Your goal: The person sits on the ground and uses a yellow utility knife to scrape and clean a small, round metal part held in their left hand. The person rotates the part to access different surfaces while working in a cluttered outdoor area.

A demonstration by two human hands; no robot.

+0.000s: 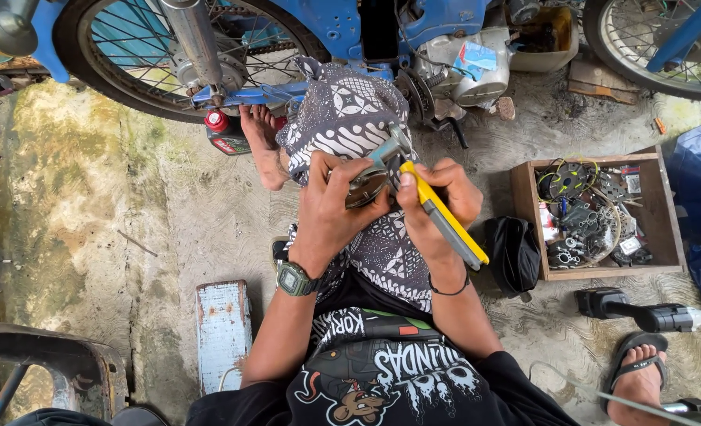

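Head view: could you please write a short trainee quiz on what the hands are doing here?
1. True or false: the right hand holds a yellow-handled tool.
2. Which hand wears the watch? A) left B) right C) neither
3. Where does the wooden box of parts sit relative to the person?

Key
1. True; its tip meets the metal part.
2. A; the left hand grips the metal part over the patterned cloth on the knee.
3. On the ground to the person's right, beside a black bag.
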